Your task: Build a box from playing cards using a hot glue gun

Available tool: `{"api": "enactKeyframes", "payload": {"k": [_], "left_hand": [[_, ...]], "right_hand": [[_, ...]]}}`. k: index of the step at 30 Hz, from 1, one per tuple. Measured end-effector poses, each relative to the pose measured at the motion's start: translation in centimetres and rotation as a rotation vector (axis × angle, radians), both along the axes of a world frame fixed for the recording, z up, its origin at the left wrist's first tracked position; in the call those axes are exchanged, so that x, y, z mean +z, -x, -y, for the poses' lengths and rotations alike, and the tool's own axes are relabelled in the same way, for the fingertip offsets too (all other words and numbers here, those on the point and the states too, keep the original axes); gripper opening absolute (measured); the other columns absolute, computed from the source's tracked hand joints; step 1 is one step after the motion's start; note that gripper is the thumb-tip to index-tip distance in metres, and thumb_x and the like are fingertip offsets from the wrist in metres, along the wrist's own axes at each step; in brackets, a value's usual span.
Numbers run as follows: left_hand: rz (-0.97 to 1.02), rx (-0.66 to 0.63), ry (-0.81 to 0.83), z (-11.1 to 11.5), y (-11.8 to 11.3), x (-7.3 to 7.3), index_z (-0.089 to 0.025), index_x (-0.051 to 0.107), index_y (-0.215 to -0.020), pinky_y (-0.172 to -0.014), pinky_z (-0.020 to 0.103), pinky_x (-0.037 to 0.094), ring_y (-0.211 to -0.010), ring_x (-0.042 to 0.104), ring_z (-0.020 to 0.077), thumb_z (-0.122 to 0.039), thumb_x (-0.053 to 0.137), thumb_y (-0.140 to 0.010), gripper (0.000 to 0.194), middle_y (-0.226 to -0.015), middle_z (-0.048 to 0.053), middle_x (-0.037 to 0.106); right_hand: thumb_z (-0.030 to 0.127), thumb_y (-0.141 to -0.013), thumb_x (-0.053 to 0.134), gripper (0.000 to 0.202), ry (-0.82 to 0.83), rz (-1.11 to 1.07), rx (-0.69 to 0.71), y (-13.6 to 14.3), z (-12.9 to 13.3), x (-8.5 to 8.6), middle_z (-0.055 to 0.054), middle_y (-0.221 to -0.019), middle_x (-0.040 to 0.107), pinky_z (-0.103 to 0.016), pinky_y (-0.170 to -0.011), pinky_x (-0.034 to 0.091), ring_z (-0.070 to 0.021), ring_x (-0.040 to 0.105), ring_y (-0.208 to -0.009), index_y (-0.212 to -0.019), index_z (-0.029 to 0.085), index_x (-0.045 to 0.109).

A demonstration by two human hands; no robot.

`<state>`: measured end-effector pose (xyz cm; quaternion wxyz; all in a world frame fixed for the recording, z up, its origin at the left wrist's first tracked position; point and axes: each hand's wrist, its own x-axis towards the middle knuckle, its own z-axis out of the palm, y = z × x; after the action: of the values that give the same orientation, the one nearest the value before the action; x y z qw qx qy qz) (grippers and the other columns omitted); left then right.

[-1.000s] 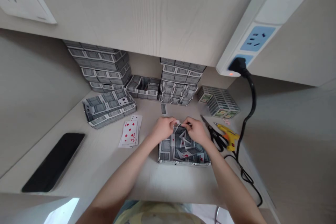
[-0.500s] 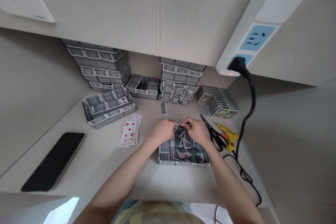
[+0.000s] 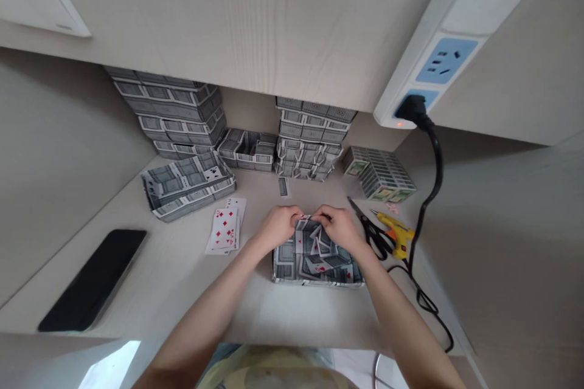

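A box made of folded playing cards (image 3: 286, 270) sits in front of me, with several folded cards lying loose inside. My left hand (image 3: 279, 226) pinches its far rim near the left corner. Beside it, my right hand (image 3: 340, 228) has thumb and fingers closed on the same rim. Between the fingertips a short stretch of the card edge shows; the far corners are hidden by my hands. A small pile of face-up playing cards (image 3: 224, 228) lies to the left. One card (image 3: 283, 187) rests on the desk beyond my hands.
Black scissors (image 3: 376, 236) and a yellow glue gun (image 3: 398, 234) with a black cable lie at right. Behind stand stacked card boxes (image 3: 310, 134), another open card box (image 3: 196, 199) and packed card decks (image 3: 383, 173). A black phone (image 3: 93, 279) lies left; a power strip (image 3: 449, 58) hangs above.
My left hand has slid slightly left along the box's far rim, leaving a wider gap between my hands. My right hand stays at nearly the same spot.
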<state>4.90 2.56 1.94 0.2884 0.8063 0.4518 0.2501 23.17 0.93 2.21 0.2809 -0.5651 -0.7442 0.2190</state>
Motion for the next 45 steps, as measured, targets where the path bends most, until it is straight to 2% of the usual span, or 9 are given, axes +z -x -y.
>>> {"api": "enactKeyframes", "payload": {"k": [9, 16, 20, 25, 30, 33, 37, 41, 45], "left_hand": [[0.144, -0.042, 0.118, -0.1, 0.3, 0.2, -0.019, 0.063, -0.091, -0.079, 0.025, 0.043, -0.087, 0.059, 0.0154, -0.023, 0.045, -0.08, 0.022, -0.094, 0.004, 0.067], [0.366, 0.051, 0.397, 0.3, 0.8, -1.5, -0.015, 0.057, -0.091, -0.077, 0.027, 0.044, -0.085, 0.057, 0.0144, -0.032, 0.04, -0.083, 0.025, -0.088, 0.003, 0.064], [0.39, 0.066, 0.396, 0.3, 0.0, -2.1, -0.015, 0.055, -0.085, -0.075, 0.026, 0.044, -0.081, 0.055, 0.0135, -0.032, 0.04, -0.084, 0.023, -0.083, 0.002, 0.062], [0.44, 0.023, 0.382, 0.2, 0.2, -1.4, -0.015, 0.056, -0.087, -0.081, 0.028, 0.042, -0.088, 0.055, 0.015, -0.039, 0.038, -0.084, 0.03, -0.09, 0.004, 0.062], [0.684, 0.1, 0.481, 0.6, 2.0, -0.9, -0.015, 0.057, -0.097, -0.088, 0.031, 0.04, -0.102, 0.054, 0.0183, -0.045, 0.031, -0.085, 0.042, -0.107, 0.008, 0.061], [0.729, 0.092, 0.529, 1.2, 2.7, -1.2, -0.016, 0.055, -0.103, -0.088, 0.032, 0.04, -0.105, 0.053, 0.02, -0.041, 0.041, -0.081, 0.036, -0.112, 0.009, 0.059], [0.702, 0.019, 0.546, 2.1, 2.0, -2.1, -0.02, 0.045, -0.114, -0.086, 0.031, 0.041, -0.104, 0.052, 0.0188, -0.024, 0.056, -0.066, 0.049, -0.115, 0.005, 0.056], [0.677, 0.198, 0.524, 2.4, 0.7, -2.6, -0.016, 0.052, -0.099, -0.076, 0.028, 0.044, -0.089, 0.057, 0.0173, -0.031, 0.049, -0.071, 0.032, -0.099, 0.004, 0.062], [0.684, 0.254, 0.502, 2.4, 0.4, -2.8, -0.016, 0.056, -0.094, -0.074, 0.028, 0.045, -0.084, 0.058, 0.0171, -0.045, 0.042, -0.079, 0.036, -0.092, 0.004, 0.064]], "right_hand": [[0.021, -0.079, 0.051, 0.013, -0.001, 0.096, 0.073, 0.0, 0.2, 0.7, 0.0, -0.072, 0.068, -0.023, -0.062, 0.039, -0.0154, 0.061, -0.067, -0.073, 0.024, 0.062], [0.024, -0.08, 0.051, 0.013, 0.006, 0.134, 0.036, -0.3, 0.3, 0.2, 0.001, -0.068, 0.068, -0.022, -0.058, 0.038, -0.0152, 0.06, -0.062, -0.074, 0.025, 0.063], [0.021, -0.079, 0.051, 0.013, 0.003, 0.153, 0.01, 0.4, 0.1, -0.4, 0.0, -0.07, 0.068, -0.022, -0.057, 0.037, -0.0156, 0.062, -0.065, -0.076, 0.024, 0.063], [0.031, -0.08, 0.053, 0.014, 0.025, 0.126, 0.061, 0.3, 0.1, 0.5, -0.001, -0.071, 0.069, -0.024, -0.061, 0.04, -0.0173, 0.063, -0.067, -0.075, 0.025, 0.065], [0.047, -0.082, 0.047, 0.032, -0.005, -0.15, -0.083, -2.9, 0.7, 1.2, -0.004, -0.087, 0.07, -0.031, -0.078, 0.044, -0.0205, 0.063, -0.083, -0.083, 0.022, 0.067], [0.052, -0.083, 0.04, 0.043, 0.048, -0.476, -0.252, -4.5, 1.5, -0.2, -0.007, -0.089, 0.069, -0.036, -0.084, 0.044, -0.0222, 0.063, -0.088, -0.082, 0.019, 0.067], [0.054, -0.084, 0.034, 0.047, 0.272, -0.799, -0.268, -4.4, 2.4, -2.4, -0.007, -0.091, 0.069, -0.036, -0.077, 0.049, -0.0231, 0.064, -0.084, -0.086, 0.021, 0.067], [0.049, -0.085, 0.032, 0.046, 0.277, -0.876, -0.307, -3.6, 2.9, -3.0, -0.006, -0.093, 0.068, -0.037, -0.076, 0.049, -0.024, 0.064, -0.084, -0.09, 0.02, 0.067], [0.049, -0.085, 0.03, 0.049, 0.279, -0.826, -0.335, -3.5, 3.1, -3.1, -0.009, -0.091, 0.068, -0.035, -0.072, 0.049, -0.0243, 0.063, -0.084, -0.094, 0.017, 0.066]]}}
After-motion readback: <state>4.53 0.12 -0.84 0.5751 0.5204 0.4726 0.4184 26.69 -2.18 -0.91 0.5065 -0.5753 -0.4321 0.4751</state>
